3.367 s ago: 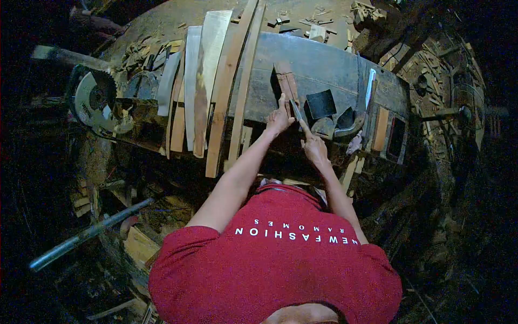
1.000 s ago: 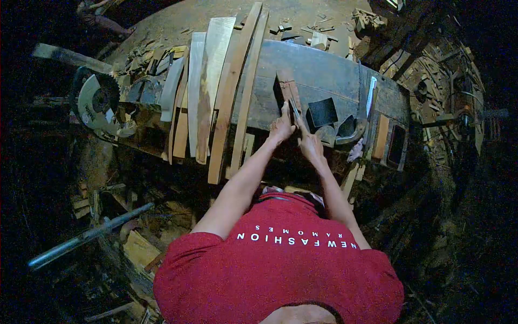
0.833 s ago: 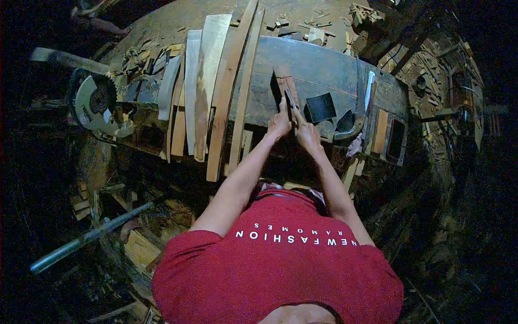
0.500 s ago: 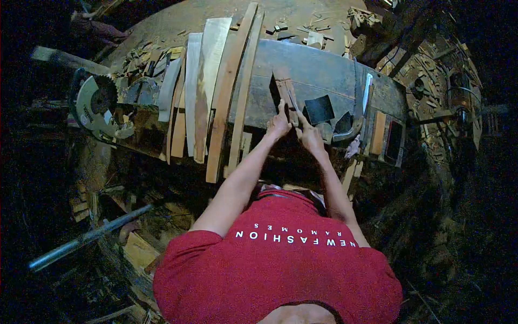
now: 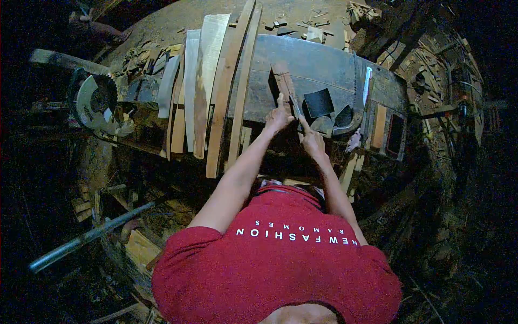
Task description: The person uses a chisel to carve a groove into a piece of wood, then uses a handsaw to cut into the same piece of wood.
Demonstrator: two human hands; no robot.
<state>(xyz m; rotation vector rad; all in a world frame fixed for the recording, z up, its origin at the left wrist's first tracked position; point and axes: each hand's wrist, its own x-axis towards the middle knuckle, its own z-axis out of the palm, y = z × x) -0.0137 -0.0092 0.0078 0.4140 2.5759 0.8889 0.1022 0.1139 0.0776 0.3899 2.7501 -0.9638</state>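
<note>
A reddish-brown wood block (image 5: 283,77) lies lengthwise on the dark workbench (image 5: 318,59), pointing away from me. My left hand (image 5: 279,119) is closed around its near end, with one finger stretched along the top. On the block's right side, my right hand (image 5: 313,143) grips a thin, narrow tool (image 5: 296,106), its index finger laid along it. The tool's exact kind is too small and dark to tell. Just right of the hands rests a black square piece (image 5: 319,103), with a smaller dark piece (image 5: 343,116) beside it.
Long wooden boards (image 5: 217,113) lie across the bench at left. Past them is a circular saw (image 5: 97,100) with its toothed blade exposed. A hand saw (image 5: 354,81), a wood strip (image 5: 379,126) and a phone-like dark slab (image 5: 396,134) lie at right. Offcuts litter the back.
My right hand has drawn back toward me and slightly right along the block, with the thin tool. The left hand keeps its hold on the block. The view has shifted slightly.
</note>
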